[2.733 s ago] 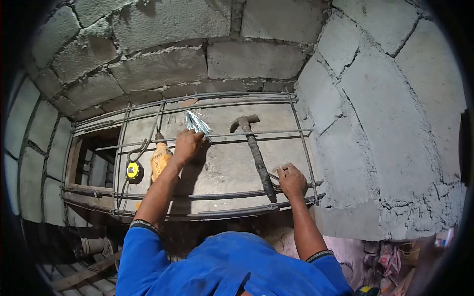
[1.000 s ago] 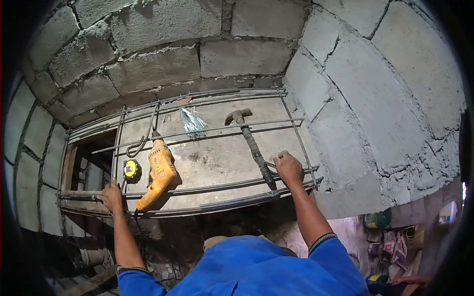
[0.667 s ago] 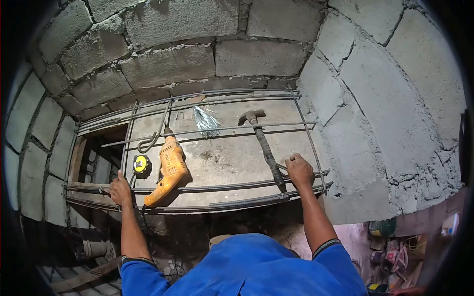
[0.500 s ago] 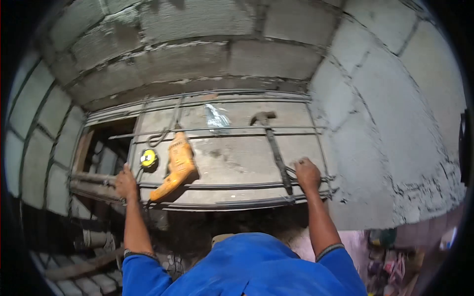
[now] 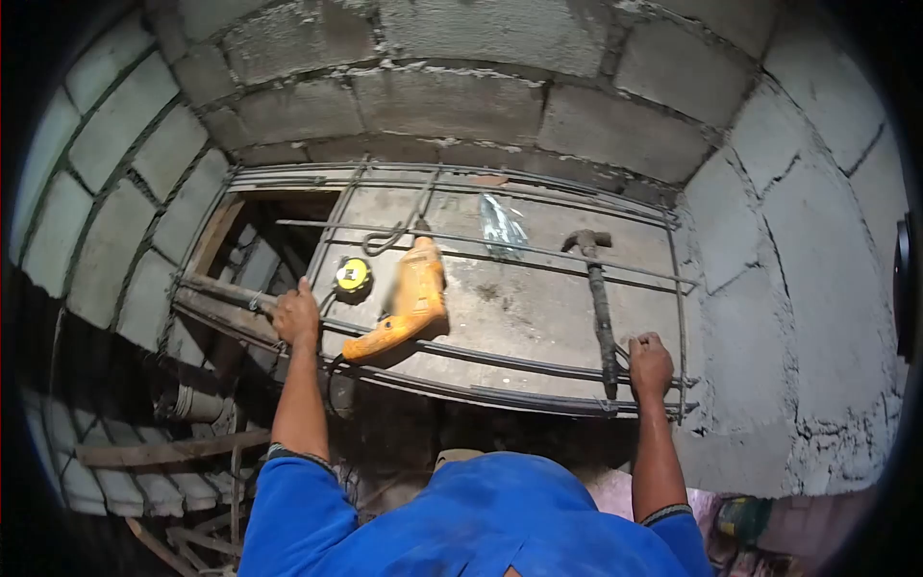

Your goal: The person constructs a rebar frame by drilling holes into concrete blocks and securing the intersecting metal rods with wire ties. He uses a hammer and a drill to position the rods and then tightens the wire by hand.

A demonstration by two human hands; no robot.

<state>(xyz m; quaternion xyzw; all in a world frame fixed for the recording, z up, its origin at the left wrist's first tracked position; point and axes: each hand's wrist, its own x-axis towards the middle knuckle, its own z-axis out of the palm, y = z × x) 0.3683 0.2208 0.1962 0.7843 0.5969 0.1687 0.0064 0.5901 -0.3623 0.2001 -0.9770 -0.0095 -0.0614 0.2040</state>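
Observation:
My left hand is closed round the front steel bars at the left, its thumb pointing up. Beside it lie a yellow tape measure and an orange power drill. At the right end my right hand is curled into a fist over the bars; a thin dark loop shows beside its fingers, and what it grips is hidden. Just left of that hand lies a hammer, its head on a middle steel bar. A clear plastic bag rests behind the bars.
The bars and cross rods lie over a board with an open hole at its left. Concrete block walls enclose the back and both sides. Wooden poles lie low at the left.
The camera view has turned, so the bars, tools and both hands appear farther right and slightly tilted. Both hands stay at about the same places on the bars.

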